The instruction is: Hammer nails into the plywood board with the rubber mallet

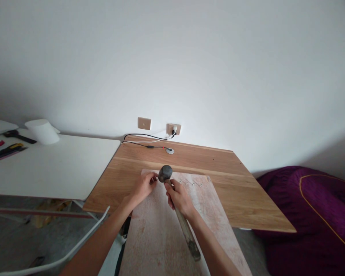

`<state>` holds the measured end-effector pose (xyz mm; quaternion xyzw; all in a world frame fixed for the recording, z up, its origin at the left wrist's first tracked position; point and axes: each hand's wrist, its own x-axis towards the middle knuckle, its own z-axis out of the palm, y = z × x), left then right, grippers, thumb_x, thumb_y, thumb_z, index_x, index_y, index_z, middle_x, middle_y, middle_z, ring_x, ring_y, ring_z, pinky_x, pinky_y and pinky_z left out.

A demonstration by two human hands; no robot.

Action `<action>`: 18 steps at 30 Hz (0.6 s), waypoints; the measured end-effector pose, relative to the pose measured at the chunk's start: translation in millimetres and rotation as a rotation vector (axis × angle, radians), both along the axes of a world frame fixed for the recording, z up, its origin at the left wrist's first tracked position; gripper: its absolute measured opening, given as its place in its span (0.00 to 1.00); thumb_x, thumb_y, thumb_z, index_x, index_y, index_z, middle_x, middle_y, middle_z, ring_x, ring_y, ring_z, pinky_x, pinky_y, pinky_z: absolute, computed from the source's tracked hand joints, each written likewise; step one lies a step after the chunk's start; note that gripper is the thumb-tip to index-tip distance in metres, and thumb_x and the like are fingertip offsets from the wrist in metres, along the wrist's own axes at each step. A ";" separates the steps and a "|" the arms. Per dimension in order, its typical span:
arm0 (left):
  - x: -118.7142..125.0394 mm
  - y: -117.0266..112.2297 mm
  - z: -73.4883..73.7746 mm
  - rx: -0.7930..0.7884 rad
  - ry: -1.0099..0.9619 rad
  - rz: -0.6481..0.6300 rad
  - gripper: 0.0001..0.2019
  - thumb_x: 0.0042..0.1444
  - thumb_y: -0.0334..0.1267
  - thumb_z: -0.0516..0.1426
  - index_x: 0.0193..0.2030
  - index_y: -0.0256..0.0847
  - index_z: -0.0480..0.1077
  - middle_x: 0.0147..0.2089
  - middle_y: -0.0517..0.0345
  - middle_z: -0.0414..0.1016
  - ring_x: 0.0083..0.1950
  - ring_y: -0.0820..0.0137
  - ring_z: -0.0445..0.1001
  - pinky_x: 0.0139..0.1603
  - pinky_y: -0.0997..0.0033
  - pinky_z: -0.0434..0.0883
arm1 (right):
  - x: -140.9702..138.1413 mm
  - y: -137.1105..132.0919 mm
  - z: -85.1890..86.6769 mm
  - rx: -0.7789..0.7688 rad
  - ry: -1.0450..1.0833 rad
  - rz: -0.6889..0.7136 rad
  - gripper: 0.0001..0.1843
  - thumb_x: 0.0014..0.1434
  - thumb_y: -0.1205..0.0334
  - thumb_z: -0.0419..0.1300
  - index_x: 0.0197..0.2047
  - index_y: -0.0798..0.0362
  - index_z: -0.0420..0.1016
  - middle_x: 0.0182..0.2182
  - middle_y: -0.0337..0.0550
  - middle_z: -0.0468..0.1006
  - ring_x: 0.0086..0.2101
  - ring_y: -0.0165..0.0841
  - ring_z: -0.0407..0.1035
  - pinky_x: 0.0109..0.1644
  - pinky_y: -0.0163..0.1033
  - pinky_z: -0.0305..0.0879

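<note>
My right hand (pixel 179 196) is wrapped around the wooden handle of a mallet (pixel 165 173), close under its dark, rounded head. The rest of the handle slants down toward me and ends in a dark, worn tip. Just left of the head, my left hand (pixel 145 184) is closed in a pinch low over the pale, reddish-stained board (pixel 152 237); what its fingertips hold is too small to make out. Several thin nails (pixel 191 183) stick up from the board right of the mallet head, apart from both hands.
The board lies over a wooden tabletop (pixel 255 203) against the wall. Cables run to a wall socket (pixel 174 129) and a round grommet (pixel 170 151). A white table (pixel 74 165) at left bears a paper roll (pixel 42 131) and tools (pixel 8 150). A purple beanbag (pixel 299 214) sits at right.
</note>
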<state>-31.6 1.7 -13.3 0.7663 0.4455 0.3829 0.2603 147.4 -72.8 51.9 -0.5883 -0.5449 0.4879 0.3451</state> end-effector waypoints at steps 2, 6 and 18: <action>-0.2 -0.2 -2.3 0.001 -0.024 0.005 0.18 0.55 0.22 0.59 0.51 0.41 0.78 0.37 0.58 0.82 0.37 0.67 0.80 0.41 0.69 0.74 | -1.8 2.7 -0.6 -0.005 -0.010 0.004 0.13 0.69 0.49 0.54 0.36 0.47 0.62 0.20 0.27 0.66 0.13 0.24 0.63 0.14 0.30 0.53; -1.5 0.4 -7.4 0.019 -0.050 0.001 0.21 0.55 0.24 0.61 0.56 0.41 0.75 0.36 0.59 0.82 0.36 0.66 0.80 0.41 0.69 0.75 | -4.3 8.4 -6.3 -0.023 -0.048 0.018 0.14 0.69 0.50 0.56 0.35 0.47 0.62 0.19 0.26 0.65 0.12 0.25 0.62 0.14 0.29 0.52; -1.4 1.5 -10.0 -0.019 -0.067 0.006 0.22 0.57 0.23 0.60 0.58 0.42 0.73 0.40 0.58 0.84 0.41 0.66 0.83 0.45 0.67 0.77 | -7.8 9.0 -10.1 -0.014 -0.113 -0.002 0.10 0.71 0.56 0.55 0.36 0.47 0.62 0.16 0.24 0.64 0.11 0.25 0.62 0.15 0.29 0.49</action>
